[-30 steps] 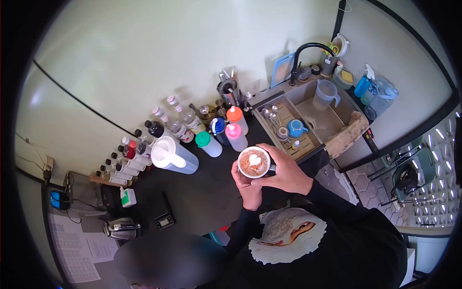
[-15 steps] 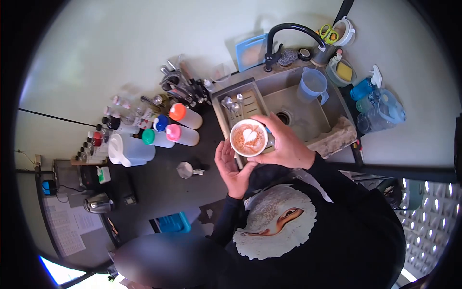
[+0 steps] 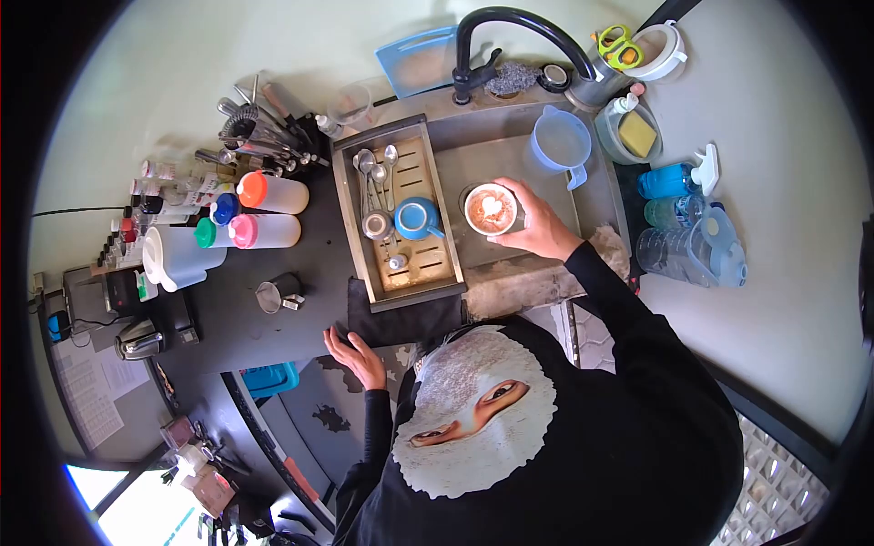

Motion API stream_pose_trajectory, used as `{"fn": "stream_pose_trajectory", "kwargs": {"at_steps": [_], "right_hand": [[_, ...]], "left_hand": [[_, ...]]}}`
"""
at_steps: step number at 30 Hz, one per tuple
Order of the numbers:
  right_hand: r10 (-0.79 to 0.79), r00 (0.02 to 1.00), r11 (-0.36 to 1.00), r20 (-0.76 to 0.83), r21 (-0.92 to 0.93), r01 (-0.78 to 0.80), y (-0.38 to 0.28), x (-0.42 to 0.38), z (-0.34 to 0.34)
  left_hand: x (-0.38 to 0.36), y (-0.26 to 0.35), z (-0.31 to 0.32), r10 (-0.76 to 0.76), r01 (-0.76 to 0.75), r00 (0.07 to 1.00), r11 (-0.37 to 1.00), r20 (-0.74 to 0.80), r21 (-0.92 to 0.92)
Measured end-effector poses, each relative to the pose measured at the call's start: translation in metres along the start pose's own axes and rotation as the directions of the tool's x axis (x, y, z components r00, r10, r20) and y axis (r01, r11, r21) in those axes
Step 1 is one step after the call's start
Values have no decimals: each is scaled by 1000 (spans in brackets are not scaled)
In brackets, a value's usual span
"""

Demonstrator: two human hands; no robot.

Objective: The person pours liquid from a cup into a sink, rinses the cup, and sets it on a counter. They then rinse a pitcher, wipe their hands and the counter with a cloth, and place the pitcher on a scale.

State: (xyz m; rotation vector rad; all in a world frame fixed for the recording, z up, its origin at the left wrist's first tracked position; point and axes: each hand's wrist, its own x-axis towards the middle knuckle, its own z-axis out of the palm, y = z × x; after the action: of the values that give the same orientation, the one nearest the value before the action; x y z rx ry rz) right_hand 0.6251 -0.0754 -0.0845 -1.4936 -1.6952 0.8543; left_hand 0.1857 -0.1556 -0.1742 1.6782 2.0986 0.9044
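Right hand (image 3: 539, 227): curled round the side of the coffee cup (image 3: 490, 209), which is pinched between thumb and fingers above the basin of the sink (image 3: 482, 136).
Coffee cup: held mouth-up over the sink's basin, with a pale heart shown on its brown-flecked surface; whether the basin floor is touched by it cannot be told.
Left hand (image 3: 360, 359): held with fingers spread, front-left of the sink, near the dark cloth (image 3: 401, 314); whether the counter (image 3: 228, 337) is touched cannot be told.
Draining tray (image 3: 428, 264): fitted in the left part of the sink, with spoons (image 3: 391, 153), a blue cup (image 3: 417, 217) and a small bottle (image 3: 397, 262) laid out on it.
Clear pitcher (image 3: 560, 141): stood in the right rear of the sink's basin.
Black tap (image 3: 462, 77): mounted at the back of the sink, its spout arched to the right.
Yellow sponge (image 3: 637, 134): kept in a container just right of the sink, beyond its rear corner.
Spray bottle (image 3: 669, 180): placed right of the sink.
Squeeze bottles (image 3: 278, 194): grouped left of the sink, capped in orange, pink, green and blue.
White-lidded jug (image 3: 191, 261): set farther left of the sink, beside the squeeze bottles.
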Motion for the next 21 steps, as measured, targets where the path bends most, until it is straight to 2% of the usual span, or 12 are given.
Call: {"fn": "stream_pose_trajectory", "kwargs": {"at_steps": [1, 2, 3, 5, 6, 7, 10, 13, 15, 17, 19, 21], "right_hand": [[21, 1000, 999, 9, 26, -21, 15, 1, 2], [6, 1000, 1000, -4, 23, -6, 30, 0, 5], [8, 1000, 1000, 3, 29, -9, 42, 0, 9], [63, 998, 998, 23, 19, -63, 64, 1, 15], [93, 995, 995, 37, 17, -94, 72, -5, 9], [95, 994, 995, 47, 20, -96, 82, -5, 12], [139, 988, 990, 72, 4, -139, 113, -2, 25], [162, 981, 986, 111, -55, -157, 138, -3, 30], [242, 954, 969, 176, -94, -229, 153, -1, 36], [206, 962, 975, 181, -125, -185, 169, 3, 47], [314, 921, 933, 232, -257, -253, 181, 7, 55], [328, 913, 918, 244, -309, -248, 190, 9, 53]], "left_hand": [[1, -10, 4, 34, -35, 999, 996, 19, 80], [2, -21, 7, -32, 23, 996, 994, 83, 109], [3, -19, 8, -38, 29, 996, 993, 84, 116], [11, -11, 11, -216, 189, 966, 965, 140, 184], [5, -8, 15, -233, 198, 955, 961, 181, 192], [6, -9, 15, -243, 207, 953, 958, 180, 198], [13, -19, 13, -126, 76, 960, 977, 249, 202], [9, -27, 16, -159, 117, 946, 980, 283, 161], [11, -28, 14, -179, 130, 939, 975, 293, 180], [16, -23, 10, -236, 188, 912, 967, 335, 169], [17, -25, 9, -247, 198, 915, 964, 320, 177], [12, -19, 10, -231, 190, 911, 970, 341, 149]]}}
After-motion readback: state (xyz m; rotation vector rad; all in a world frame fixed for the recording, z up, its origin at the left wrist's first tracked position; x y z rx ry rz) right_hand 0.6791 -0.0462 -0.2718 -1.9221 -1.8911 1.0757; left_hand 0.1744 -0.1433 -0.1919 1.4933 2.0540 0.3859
